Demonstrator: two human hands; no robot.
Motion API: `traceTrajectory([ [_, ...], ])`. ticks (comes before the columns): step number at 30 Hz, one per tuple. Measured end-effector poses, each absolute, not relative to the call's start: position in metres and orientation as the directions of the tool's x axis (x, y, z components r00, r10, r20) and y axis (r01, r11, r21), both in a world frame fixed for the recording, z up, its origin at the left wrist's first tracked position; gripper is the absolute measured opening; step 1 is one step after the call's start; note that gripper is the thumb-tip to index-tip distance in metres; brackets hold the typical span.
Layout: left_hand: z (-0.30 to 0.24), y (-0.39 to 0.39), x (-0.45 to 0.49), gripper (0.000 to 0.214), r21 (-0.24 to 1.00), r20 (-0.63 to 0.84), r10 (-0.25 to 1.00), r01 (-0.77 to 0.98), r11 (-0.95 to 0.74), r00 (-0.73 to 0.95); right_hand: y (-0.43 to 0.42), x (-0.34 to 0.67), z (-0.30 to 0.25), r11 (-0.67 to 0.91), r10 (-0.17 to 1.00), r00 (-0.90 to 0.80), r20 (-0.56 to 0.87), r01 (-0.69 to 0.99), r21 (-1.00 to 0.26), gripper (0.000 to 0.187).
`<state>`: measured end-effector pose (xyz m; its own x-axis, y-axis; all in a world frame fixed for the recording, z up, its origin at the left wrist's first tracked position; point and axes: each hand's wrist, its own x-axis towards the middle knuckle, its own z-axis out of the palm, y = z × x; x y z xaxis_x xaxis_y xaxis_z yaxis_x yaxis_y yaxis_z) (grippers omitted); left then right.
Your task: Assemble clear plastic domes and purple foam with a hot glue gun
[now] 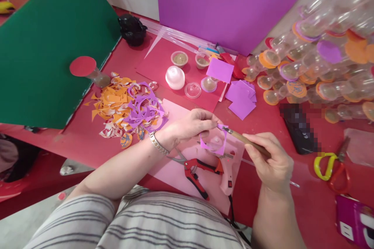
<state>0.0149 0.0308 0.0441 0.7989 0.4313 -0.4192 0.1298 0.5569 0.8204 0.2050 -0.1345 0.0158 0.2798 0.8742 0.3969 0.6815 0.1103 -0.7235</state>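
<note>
My left hand [201, 122] is closed in a pinch at the upper corner of a purple foam square [222, 147]. A clear round plastic piece [214, 140] shows in the middle of that square. My right hand [270, 159] grips a wooden-handled tool with a dark metal tip [248, 142]. Its tip meets the square's upper edge, close to my left fingertips; the exact kind of blade is too small to tell. Below them, red-and-black pruning shears [195, 173] and a pink glue gun [226, 175] lie on a pale pink sheet [163, 167].
Orange and purple scraps [125, 105] are heaped left. Beyond my hands stand white cups [175, 78], a sand-filled cup [179, 59] and purple squares [242, 99]. Bottle shapes with foam discs [295, 66] crowd the right, near yellow-and-orange scissors [325, 166]. A green board [58, 42] leans left.
</note>
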Motion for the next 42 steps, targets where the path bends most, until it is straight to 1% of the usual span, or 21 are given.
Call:
traceTrajectory([
  [6, 0.047, 0.031, 0.01, 0.019, 0.798, -0.433, 0.411, 0.129, 0.589, 0.802, -0.135, 0.206, 0.018, 0.138, 0.878, 0.257, 0.403, 0.67, -0.729, 0.025],
  [9, 0.045, 0.029, 0.009, 0.021, 0.741, -0.448, 0.411, 0.073, 0.667, 0.794, -0.135, 0.206, 0.018, 0.145, 0.878, 0.26, 0.402, 0.657, -0.74, 0.027],
  [12, 0.039, 0.028, 0.009, 0.027, 0.649, -0.442, 0.353, 0.023, 0.76, 0.825, -0.136, 0.206, 0.017, 0.139, 0.879, 0.272, 0.391, 0.639, -0.756, 0.026],
  [15, 0.033, 0.029, 0.006, 0.019, 0.625, -0.402, 0.299, 0.021, 0.781, 0.865, -0.137, 0.206, 0.016, 0.136, 0.884, 0.274, 0.379, 0.624, -0.769, 0.026],
  [17, 0.03, 0.03, 0.003, 0.012, 0.634, -0.358, 0.284, 0.009, 0.773, 0.889, -0.138, 0.206, 0.016, 0.14, 0.884, 0.273, 0.379, 0.62, -0.772, 0.026],
  [19, 0.029, 0.031, 0.002, 0.02, 0.649, -0.324, 0.266, 0.009, 0.76, 0.908, -0.137, 0.206, 0.017, 0.155, 0.882, 0.263, 0.391, 0.622, -0.767, 0.026],
  [22, 0.029, 0.031, 0.002, 0.032, 0.7, -0.329, 0.267, 0.044, 0.713, 0.906, -0.135, 0.205, 0.018, 0.171, 0.884, 0.241, 0.401, 0.632, -0.756, 0.024],
  [25, 0.031, 0.031, 0.004, 0.035, 0.758, -0.33, 0.297, 0.064, 0.649, 0.896, -0.135, 0.204, 0.021, 0.18, 0.887, 0.208, 0.412, 0.666, -0.724, 0.024],
  [30, 0.036, 0.029, 0.005, 0.021, 0.839, -0.337, 0.33, 0.123, 0.529, 0.881, -0.135, 0.201, 0.024, 0.177, 0.889, 0.154, 0.43, 0.752, -0.635, 0.025],
  [33, 0.037, 0.028, 0.004, 0.014, 0.868, -0.353, 0.348, 0.165, 0.468, 0.868, -0.135, 0.199, 0.028, 0.187, 0.873, 0.136, 0.469, 0.793, -0.579, 0.025],
  [38, 0.035, 0.026, 0.004, 0.008, 0.897, -0.339, 0.372, 0.179, 0.403, 0.864, -0.134, 0.195, 0.032, 0.214, 0.847, 0.082, 0.526, 0.852, -0.477, 0.031],
  [42, 0.037, 0.024, 0.005, 0.004, 0.924, -0.343, 0.425, 0.22, 0.313, 0.838, -0.134, 0.192, 0.034, 0.2, 0.848, 0.058, 0.527, 0.886, -0.418, 0.031],
])
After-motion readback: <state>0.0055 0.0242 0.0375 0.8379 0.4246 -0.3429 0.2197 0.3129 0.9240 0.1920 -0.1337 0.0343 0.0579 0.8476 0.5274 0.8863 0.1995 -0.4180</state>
